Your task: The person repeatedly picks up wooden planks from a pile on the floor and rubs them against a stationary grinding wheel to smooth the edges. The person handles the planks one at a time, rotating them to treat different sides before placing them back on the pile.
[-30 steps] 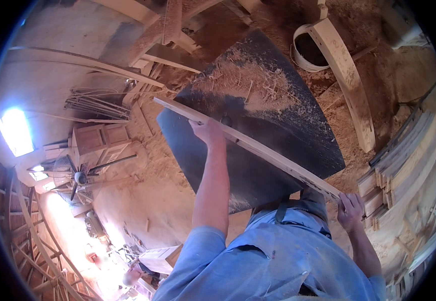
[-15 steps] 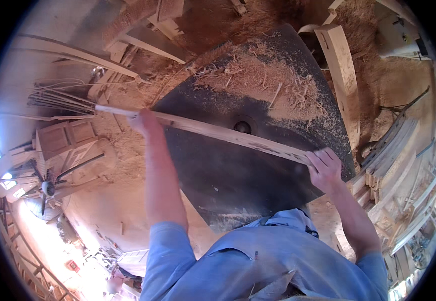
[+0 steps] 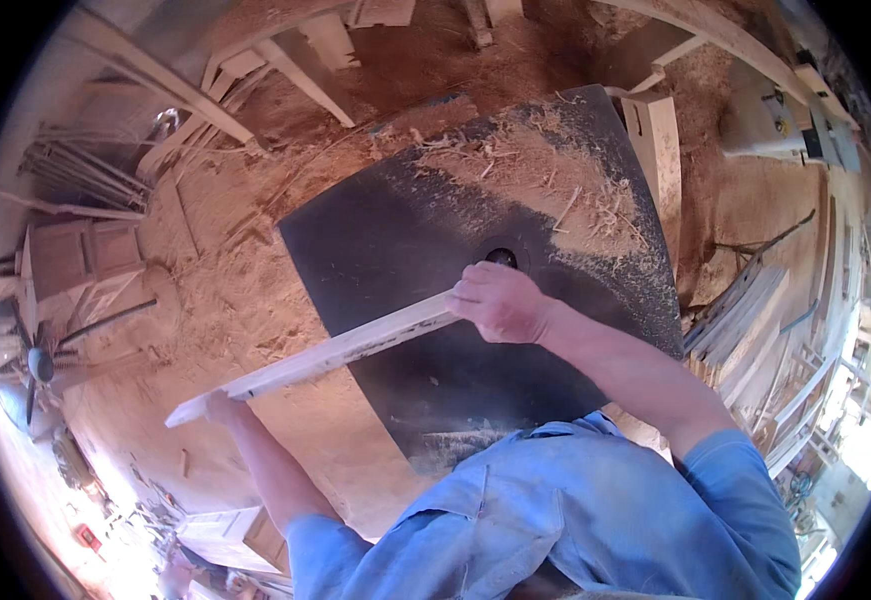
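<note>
A long, narrow wooden board (image 3: 340, 348) slants across the near left part of a dark machine table (image 3: 375, 235). My right hand (image 3: 500, 303) is closed round its upper right end, close to the round cutter hole (image 3: 501, 257) in the tabletop. Near the lower left end, past the table's edge, my left hand (image 3: 227, 408) grips the board; its fingers are partly hidden behind the wood. Sawdust and curled shavings (image 3: 565, 190) cover the table's far right part.
A curved wooden piece (image 3: 660, 150) stands beyond the table's right edge. Stacked boards (image 3: 740, 320) lie at the right. A pedestal fan (image 3: 40, 365) and a wooden cabinet (image 3: 85, 255) stand at the left. Shavings lie over the floor (image 3: 230, 270).
The board has swung: its left end came toward me and down, and its right end moved to the table's middle beside the hole. Both hands moved left with it, still gripping.
</note>
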Demonstrator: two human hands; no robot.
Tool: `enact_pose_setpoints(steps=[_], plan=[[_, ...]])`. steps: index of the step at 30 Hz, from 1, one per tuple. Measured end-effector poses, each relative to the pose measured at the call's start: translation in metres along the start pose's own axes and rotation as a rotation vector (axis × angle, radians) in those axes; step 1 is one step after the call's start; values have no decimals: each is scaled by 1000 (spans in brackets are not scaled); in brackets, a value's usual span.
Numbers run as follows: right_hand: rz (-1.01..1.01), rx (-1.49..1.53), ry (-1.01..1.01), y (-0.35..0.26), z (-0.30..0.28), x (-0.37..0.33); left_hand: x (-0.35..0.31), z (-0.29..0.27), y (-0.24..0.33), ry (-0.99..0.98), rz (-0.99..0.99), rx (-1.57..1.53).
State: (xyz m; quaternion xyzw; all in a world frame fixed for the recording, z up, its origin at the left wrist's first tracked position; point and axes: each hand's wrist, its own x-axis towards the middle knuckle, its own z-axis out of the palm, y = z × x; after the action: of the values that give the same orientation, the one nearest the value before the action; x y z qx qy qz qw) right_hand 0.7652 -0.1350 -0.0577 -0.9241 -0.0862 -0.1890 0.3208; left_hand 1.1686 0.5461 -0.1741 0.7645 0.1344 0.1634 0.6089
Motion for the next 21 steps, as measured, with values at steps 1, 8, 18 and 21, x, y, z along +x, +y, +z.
enact_pose_setpoints(steps=[1,8,18,21], plan=[[30,-30,-91,-12,7,-4,-29,-3,-10,34,-142,-75],[184,-65,-208,-105,30,-77,-137,-40,142,58,-313,-434],[453,146,226,-136,-79,-92,-307,124,573,-173,347,-624],[539,406,382,-158,-165,-88,-441,215,614,-426,583,-583]])
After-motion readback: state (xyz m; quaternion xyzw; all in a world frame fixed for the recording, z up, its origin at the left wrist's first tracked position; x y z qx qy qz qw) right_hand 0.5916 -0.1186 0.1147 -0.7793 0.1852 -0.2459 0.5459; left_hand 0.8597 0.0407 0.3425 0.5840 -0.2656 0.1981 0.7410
